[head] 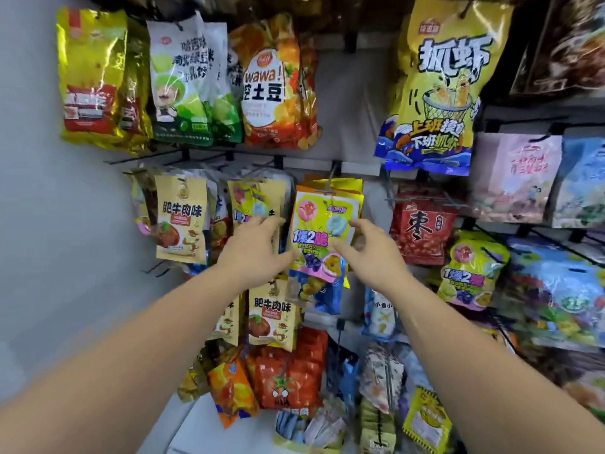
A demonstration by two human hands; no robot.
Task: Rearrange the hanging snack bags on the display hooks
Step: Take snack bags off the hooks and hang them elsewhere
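A yellow fruit-candy bag (322, 221) hangs from a black hook (334, 173) at the middle of the rack. My left hand (258, 249) reaches in from the lower left, fingers spread and relaxed, its thumb near the bag's lower left edge. My right hand (370, 247) hovers at the bag's right edge with fingers loosely curved, gripping nothing. A second bag of the same candy (253, 201) hangs just left, partly behind my left hand. Another of the same kind (471, 270) hangs lower right.
Beige beef-flavour bags (181, 217) hang to the left and below (271, 314). Large chip bags (278, 86) and a yellow shrimp-snack bag (442, 86) fill the top row. A red date bag (422, 227) hangs right. Bare black hooks (157, 267) jut out at left.
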